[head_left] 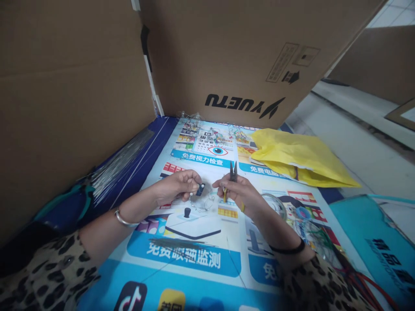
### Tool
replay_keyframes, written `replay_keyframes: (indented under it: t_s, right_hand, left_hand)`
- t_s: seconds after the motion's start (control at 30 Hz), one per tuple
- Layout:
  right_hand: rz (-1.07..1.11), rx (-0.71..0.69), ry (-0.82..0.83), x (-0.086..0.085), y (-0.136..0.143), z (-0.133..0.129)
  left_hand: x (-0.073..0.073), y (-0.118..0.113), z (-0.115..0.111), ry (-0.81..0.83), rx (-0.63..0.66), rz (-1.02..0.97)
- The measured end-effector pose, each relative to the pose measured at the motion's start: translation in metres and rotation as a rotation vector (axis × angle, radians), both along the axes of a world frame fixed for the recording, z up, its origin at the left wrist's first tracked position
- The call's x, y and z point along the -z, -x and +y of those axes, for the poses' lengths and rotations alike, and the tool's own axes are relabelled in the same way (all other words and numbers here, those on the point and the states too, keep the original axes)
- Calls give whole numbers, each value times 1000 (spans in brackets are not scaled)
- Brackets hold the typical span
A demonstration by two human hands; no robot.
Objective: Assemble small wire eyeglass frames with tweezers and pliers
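My left hand (180, 185) is closed in a pinch at the middle of the table. At its fingertips is a small dark blue piece with a pale bead (201, 188); its kind is unclear. From there a thin beaded wire (202, 209) hangs in a loose curve toward my right hand. My right hand (238, 192) is wrapped around small pliers (233, 172) with yellow handles. Their dark jaws point up and away from me, slightly apart, with nothing visible between them. The thumb and index finger of that hand reach toward the wire, but contact cannot be made out.
Cardboard walls (227, 52) stand behind and to the left. Cut wires (119, 164) lie in a bundle at left, a smaller wire bundle (177, 243) in front. A yellow bag (301, 155) lies at back right. Tangled beaded wires (210, 136) lie at the back, coloured strands (319, 237) at right.
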State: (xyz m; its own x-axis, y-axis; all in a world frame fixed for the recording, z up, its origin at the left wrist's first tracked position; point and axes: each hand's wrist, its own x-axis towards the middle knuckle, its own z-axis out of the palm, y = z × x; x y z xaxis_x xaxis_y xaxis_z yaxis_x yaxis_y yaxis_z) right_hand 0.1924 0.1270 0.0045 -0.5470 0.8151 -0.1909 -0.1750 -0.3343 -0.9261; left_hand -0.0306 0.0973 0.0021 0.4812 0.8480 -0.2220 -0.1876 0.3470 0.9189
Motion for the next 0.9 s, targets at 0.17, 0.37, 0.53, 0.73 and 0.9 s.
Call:
replay_keyframes:
  t_s: [0.17,0.37,0.53,0.73,0.9]
  right_hand:
    - [-113,-125,-108,-5,7,7]
    - [-241,-305,-201,-11,12,13]
    - [-273,-404,-213,-14,17,13]
    - [-265,-362,-182,-1,18,9]
    - [-203,-277,-125,8,15,6]
  left_hand:
    - [-2,0,-1,58,35,-43]
    - [2,1,1,49,86,-60]
    - [1,1,1,59,125,-52]
    - [4,1,2,44,122,-42]
    - [2,-1,2,29,96,-37]
